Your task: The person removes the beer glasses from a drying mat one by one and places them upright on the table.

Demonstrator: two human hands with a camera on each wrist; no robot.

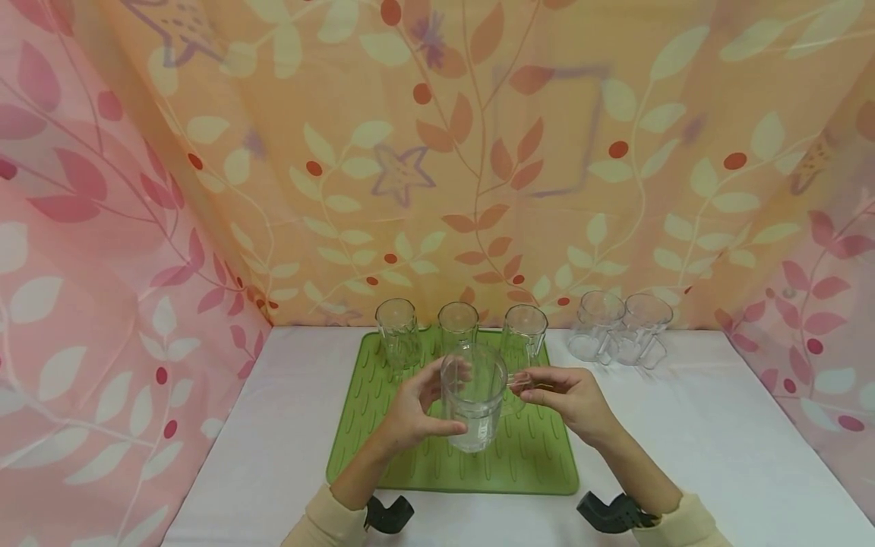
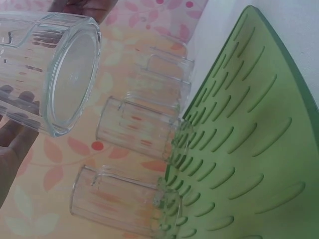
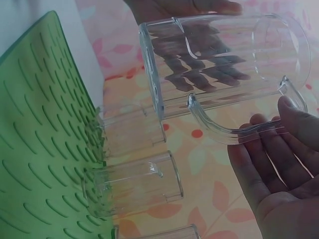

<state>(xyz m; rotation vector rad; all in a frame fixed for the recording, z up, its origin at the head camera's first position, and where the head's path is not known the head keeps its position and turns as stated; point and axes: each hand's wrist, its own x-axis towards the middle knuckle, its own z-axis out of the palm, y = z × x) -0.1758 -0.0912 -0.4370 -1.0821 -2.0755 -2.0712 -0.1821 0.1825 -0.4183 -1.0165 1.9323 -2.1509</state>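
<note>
A clear glass mug (image 1: 475, 410) is held up over the green mat (image 1: 410, 472), its rim toward the head camera. My left hand (image 1: 410, 414) grips the mug's body from the left, thumb in front and fingers behind the glass. On the other side, my right hand (image 1: 577, 399) pinches the handle (image 3: 219, 130) between thumb and fingers. In the left wrist view the thick base of the mug (image 2: 75, 82) shows above the mat's level. Along the mat's back edge stand three more glass mugs (image 1: 398, 334), upright in a row.
Two further glass mugs (image 1: 596, 327) stand close together on the white table (image 1: 683, 425), right of the mat. Patterned cloth (image 1: 273, 152) rises behind the table and on both sides. Dark straps with mounts sit on both wrists.
</note>
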